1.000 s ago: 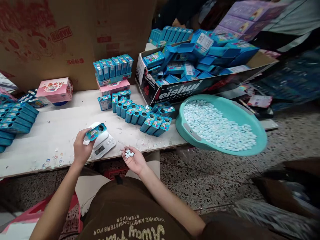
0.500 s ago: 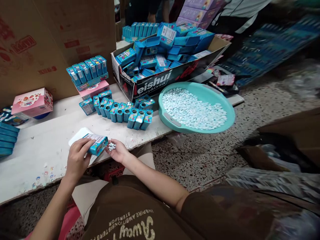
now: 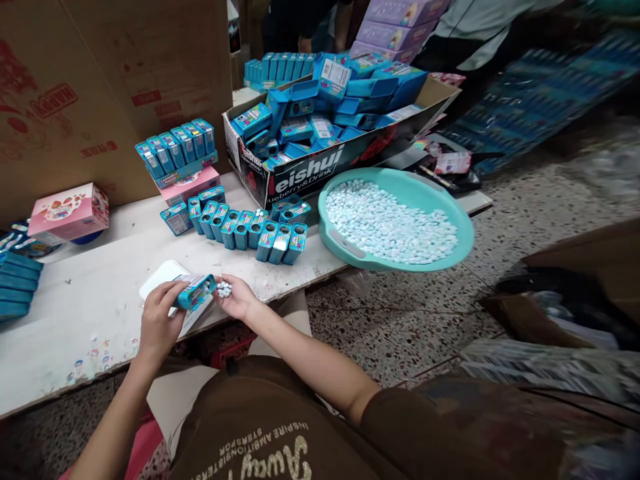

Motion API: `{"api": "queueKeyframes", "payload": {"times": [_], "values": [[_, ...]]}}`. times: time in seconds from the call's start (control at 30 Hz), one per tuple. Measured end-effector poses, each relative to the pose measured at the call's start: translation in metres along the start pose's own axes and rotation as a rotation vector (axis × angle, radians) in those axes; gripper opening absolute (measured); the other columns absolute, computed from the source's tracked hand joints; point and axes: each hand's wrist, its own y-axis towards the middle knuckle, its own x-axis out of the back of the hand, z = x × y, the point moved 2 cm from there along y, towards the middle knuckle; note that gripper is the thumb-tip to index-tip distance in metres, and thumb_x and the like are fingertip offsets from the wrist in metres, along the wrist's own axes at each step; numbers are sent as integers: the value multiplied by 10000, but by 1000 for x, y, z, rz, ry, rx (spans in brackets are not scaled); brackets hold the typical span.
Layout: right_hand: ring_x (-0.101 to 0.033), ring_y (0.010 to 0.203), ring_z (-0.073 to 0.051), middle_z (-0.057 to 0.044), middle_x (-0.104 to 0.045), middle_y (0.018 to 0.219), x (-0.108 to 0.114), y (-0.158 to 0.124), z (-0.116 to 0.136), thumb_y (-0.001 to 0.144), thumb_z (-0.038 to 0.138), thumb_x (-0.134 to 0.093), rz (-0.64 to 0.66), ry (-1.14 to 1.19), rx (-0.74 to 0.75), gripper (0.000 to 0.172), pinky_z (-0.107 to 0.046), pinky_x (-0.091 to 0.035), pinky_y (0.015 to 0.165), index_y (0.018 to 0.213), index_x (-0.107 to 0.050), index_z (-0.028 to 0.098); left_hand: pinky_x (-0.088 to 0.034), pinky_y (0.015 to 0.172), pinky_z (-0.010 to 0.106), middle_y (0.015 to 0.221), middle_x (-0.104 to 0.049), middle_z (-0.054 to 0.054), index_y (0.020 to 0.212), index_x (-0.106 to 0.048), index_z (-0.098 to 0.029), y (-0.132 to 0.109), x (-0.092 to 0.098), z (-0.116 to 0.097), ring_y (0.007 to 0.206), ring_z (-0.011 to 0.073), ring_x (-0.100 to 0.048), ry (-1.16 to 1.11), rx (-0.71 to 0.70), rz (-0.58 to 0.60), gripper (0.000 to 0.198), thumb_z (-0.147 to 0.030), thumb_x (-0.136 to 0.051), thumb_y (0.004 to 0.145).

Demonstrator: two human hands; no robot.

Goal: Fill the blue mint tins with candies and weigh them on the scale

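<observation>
My left hand point(image 3: 161, 317) grips a blue candy box point(image 3: 197, 292), fingers over its top, the box lying tilted with its open end facing right. White candies show inside that opening. My right hand point(image 3: 235, 297) is cupped, palm up, right beside the opening and holds a small heap of pale candies point(image 3: 223, 289). Beneath the box, partly hidden by it and my left hand, is a white scale-like tray point(image 3: 164, 275). Beyond my hands stands a row of upright blue boxes point(image 3: 243, 230) with round holes in their tops; a few candies sit on one.
A turquoise basin point(image 3: 463, 230) of pale candies overhangs the table's right edge. Behind it is a carton point(image 3: 320, 170) heaped with blue boxes. Pink cartons point(image 3: 70, 212) and a display of filled boxes point(image 3: 175, 153) stand along the back. A person's arm point(image 3: 343, 27) shows at the far side.
The view has shifted slightly, so the table things sit a little lower. My hands keep nearly the same pose, box opening close against the cupped palm.
</observation>
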Motion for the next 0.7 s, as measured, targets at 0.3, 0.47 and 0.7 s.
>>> {"api": "queueKeyframes", "payload": {"times": [0.3, 0.47, 0.7], "values": [[-519, 446, -83, -4, -529, 502, 16, 4, 5, 915, 185, -379, -55, -16, -21, 273, -146, -455, 401, 707, -544, 124, -499, 815, 309, 936, -659, 53, 980, -603, -154, -16, -19, 41, 874, 183, -617, -558, 725, -375, 419, -364, -733, 641], [-510, 432, -82, -10, -538, 511, 32, 6, 15, 908, 183, -397, -85, -22, 24, 261, -142, -429, 388, 691, -534, 136, -503, 843, 333, 969, -660, 78, 959, -590, -143, -21, -22, 69, 892, 187, -626, -631, 874, -555, 471, -375, -767, 588], [-502, 433, -80, -17, -539, 521, 56, 4, 20, 884, 165, -413, -113, -2, 59, 255, -142, -436, 397, 662, -534, 143, -487, 884, 359, 1007, -645, 92, 1000, -569, -147, -31, -39, 84, 944, 202, -615, -612, 823, -414, 498, -406, -747, 615]]}}
